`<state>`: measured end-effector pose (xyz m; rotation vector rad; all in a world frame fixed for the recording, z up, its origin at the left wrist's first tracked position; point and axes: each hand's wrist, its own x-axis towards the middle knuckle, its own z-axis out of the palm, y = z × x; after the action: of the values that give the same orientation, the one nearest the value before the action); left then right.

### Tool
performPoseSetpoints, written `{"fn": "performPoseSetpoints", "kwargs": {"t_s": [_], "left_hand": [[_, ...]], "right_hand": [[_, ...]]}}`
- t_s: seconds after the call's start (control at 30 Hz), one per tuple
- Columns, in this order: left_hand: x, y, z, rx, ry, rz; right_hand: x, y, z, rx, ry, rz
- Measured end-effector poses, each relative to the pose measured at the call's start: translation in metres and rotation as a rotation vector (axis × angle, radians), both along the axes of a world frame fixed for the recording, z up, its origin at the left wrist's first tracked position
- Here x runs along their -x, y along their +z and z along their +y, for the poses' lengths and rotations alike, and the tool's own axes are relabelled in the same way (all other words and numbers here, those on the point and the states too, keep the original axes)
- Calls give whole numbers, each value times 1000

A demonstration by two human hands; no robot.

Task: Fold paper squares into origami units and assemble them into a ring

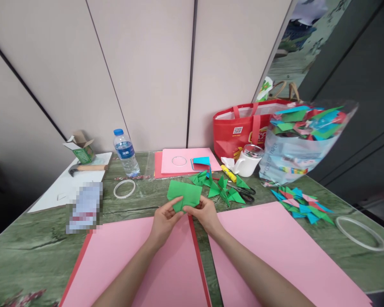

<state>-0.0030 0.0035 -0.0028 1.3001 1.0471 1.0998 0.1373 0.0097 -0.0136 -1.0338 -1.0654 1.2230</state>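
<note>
Pinching green paper (185,192), left hand (163,218) and right hand (208,216) have fingers closed at its lower edge (white mug (247,163) beyond it, rightward).

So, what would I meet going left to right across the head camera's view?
Hammer, water bottle, green paper held by left hand and right hand, yellow tube, white mug, plastic bag of folded paper, large white ring.

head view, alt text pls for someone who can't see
Two bare hands hold a creased green paper sheet over a green marbled table. Large pink paper sheets lie nearer; folded green paper pieces and a white handled mug sit beyond.
</note>
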Motion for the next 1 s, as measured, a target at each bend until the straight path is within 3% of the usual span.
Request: {"fn": "performPoseSetpoints", "kwargs": {"t_s": [0.7, 1.0], "left_hand": [[0, 1, -1, -32, 30, 104], [0, 8, 0, -44, 90, 61]], "right_hand": [[-2, -2, 3, 60, 13, 59], [-8, -3, 7, 57, 160, 169]]}}
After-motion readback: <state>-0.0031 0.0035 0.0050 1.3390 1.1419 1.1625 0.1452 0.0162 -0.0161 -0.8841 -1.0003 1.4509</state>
